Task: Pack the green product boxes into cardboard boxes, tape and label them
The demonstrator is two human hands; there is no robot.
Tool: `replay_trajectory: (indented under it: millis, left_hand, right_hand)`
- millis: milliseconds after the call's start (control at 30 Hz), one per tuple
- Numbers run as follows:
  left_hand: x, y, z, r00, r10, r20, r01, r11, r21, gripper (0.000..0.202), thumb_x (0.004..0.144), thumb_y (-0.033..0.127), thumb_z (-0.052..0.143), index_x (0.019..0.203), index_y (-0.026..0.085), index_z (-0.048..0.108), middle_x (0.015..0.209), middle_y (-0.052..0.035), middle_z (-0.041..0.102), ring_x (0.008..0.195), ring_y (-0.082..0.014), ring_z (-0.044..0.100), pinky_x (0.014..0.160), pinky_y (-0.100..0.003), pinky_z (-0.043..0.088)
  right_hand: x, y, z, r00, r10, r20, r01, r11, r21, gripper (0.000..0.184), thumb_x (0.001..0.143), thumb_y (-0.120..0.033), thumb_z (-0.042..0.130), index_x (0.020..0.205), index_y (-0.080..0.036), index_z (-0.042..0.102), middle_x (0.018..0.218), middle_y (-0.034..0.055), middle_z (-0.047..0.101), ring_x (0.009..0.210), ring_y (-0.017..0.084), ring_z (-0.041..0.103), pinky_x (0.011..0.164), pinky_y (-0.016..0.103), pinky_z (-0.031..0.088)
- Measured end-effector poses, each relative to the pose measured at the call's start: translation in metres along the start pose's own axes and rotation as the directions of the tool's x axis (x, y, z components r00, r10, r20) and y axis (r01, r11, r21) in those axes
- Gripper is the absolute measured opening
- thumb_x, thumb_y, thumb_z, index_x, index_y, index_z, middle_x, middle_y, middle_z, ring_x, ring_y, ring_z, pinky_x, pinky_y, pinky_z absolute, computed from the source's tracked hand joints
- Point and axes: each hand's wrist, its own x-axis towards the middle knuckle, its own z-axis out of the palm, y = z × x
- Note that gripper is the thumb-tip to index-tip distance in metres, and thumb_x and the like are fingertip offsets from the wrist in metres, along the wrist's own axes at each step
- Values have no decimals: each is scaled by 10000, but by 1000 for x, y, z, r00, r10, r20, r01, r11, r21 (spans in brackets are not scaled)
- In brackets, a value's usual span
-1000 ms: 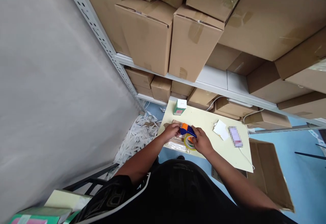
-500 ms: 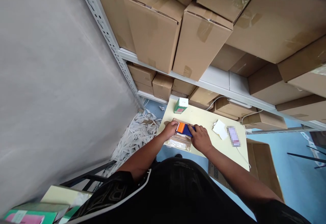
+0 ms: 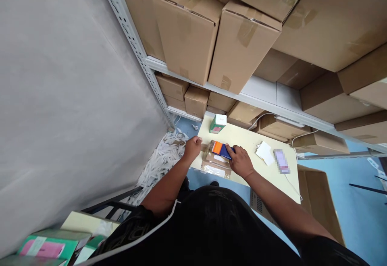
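A flat dark blue piece with an orange end (image 3: 223, 150) lies over clear-wrapped brown cardboard packages (image 3: 215, 163) near the table's front edge. My right hand (image 3: 241, 162) is closed on its blue end, thumb and fingers pressing it from the right. Just left of the packages, my left hand (image 3: 192, 148) is held with its fingers curled together. Whatever may be between those fingers is too small to make out. Behind the packages a green and white box (image 3: 218, 123) stands upright on the pale yellow table (image 3: 242, 137).
White cards (image 3: 264, 153) and a blurred-out phone-like object (image 3: 281, 161) lie on the table's right side. An open carton (image 3: 317, 201) is at the right. Shelving with brown boxes (image 3: 187, 32) rises behind. Paper strips (image 3: 154, 165) cover the floor at left.
My left hand has come off the orange end and moved left, away from the packages. My right hand stays on the blue end. The view has shifted slightly.
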Motion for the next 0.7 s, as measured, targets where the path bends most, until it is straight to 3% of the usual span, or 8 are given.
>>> replay_trajectory:
  millis: [100, 233, 300, 400, 467, 567, 600, 700]
  left_hand:
    - [3, -17, 8, 998, -38, 49, 32, 991, 128, 286, 978, 265, 461, 936, 166, 726, 919, -89, 763, 921, -220, 705, 851, -316, 499]
    - [-6, -27, 41, 988, -27, 154, 4, 989, 145, 261, 973, 246, 493, 944, 168, 740, 956, -103, 766, 968, -229, 715, 901, -343, 517]
    - [-9, -28, 48, 985, -35, 169, 8, 988, 154, 266, 963, 277, 534, 1079, 145, 734, 1072, -143, 758, 1067, -261, 704, 959, -383, 517]
    - [-7, -31, 39, 987, 39, 159, -71, 977, 200, 587, 901, 293, 632, 1443, 83, 548, 1433, -237, 595, 1365, -328, 550, 1130, -457, 438]
    - [-3, -32, 28, 928, 232, 291, -292, 938, 185, 809, 843, 255, 685, 1580, 106, 387, 1614, -213, 415, 1508, -315, 387, 1229, -439, 346]
    - [1, -28, 22, 710, 430, 558, -558, 826, 73, 1055, 735, 301, 811, 1640, 164, 287, 1716, -155, 228, 1582, -325, 229, 1275, -426, 281]
    - [1, -25, 24, 672, 434, 600, -585, 808, 72, 1138, 685, 350, 864, 1645, 173, 278, 1727, -153, 189, 1588, -351, 196, 1278, -448, 273]
    - [-1, -18, 33, 684, 411, 602, -607, 779, 159, 1266, 589, 483, 939, 1641, 194, 297, 1729, -152, 179, 1591, -399, 147, 1284, -505, 235]
  right_hand:
    - [6, -5, 2, 1000, -23, 16, 23, 1000, -2, 725, 898, -212, 553, 1606, -207, 394, 1178, 168, 569, 1019, 323, 482, 930, 452, 399]
    - [9, -5, 5, 999, -31, 10, 31, 1000, 2, 693, 910, -225, 542, 1592, -198, 424, 1186, 173, 566, 1029, 328, 475, 921, 455, 393]
    - [8, -3, 7, 1000, -28, 5, 28, 1000, 10, 686, 915, -229, 539, 1591, -198, 425, 1189, 171, 563, 1032, 327, 473, 922, 452, 389]
    - [6, -2, 9, 1000, -17, -3, 17, 1000, 15, 685, 918, -241, 550, 1590, -202, 423, 1197, 165, 561, 1040, 322, 470, 928, 444, 384]
    - [6, -2, 9, 1000, -12, -4, 12, 1000, 17, 684, 917, -242, 557, 1587, -201, 426, 1202, 163, 563, 1041, 319, 470, 930, 440, 387]
    - [7, -3, 8, 1000, 2, 2, -2, 1000, 29, 677, 916, -231, 557, 1581, -199, 436, 1217, 164, 571, 1030, 315, 475, 928, 439, 398]
    - [7, -3, 8, 1000, 9, 6, -10, 999, 34, 673, 916, -225, 555, 1579, -200, 439, 1223, 164, 574, 1029, 314, 478, 930, 439, 402]
    - [9, -1, 5, 1000, 18, 24, -20, 999, 47, 677, 913, -213, 560, 1579, -200, 440, 1249, 166, 580, 1040, 315, 485, 936, 438, 415]
